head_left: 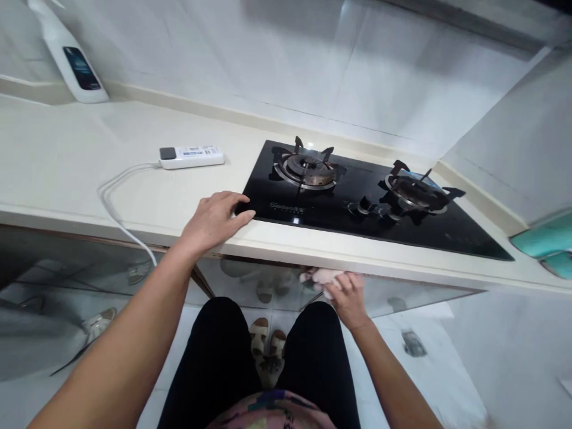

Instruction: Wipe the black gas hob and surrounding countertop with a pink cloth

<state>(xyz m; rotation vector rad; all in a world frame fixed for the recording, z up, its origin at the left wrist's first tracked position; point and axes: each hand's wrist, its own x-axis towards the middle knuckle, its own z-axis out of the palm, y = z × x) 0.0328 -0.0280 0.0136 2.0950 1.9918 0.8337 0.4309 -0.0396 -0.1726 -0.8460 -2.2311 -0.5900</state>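
Note:
My left hand (218, 217) rests on the pale countertop (192, 190), its fingers spread at the near left corner of the black gas stove (308, 208). Below the counter's front edge, my right hand (351, 295) is closed on a pinkish-white cloth (326, 278). The cloth is bunched against the glossy cabinet front (286, 286), just under the edge. Part of the cloth is hidden behind my fingers.
A white power bank (192, 157) with a white cable (123, 223) lies left of the stove. A white bottle (74, 62) stands in the back left corner. Two burners with pan supports (308, 170) rise from the stove. A green object (543, 238) is at the right.

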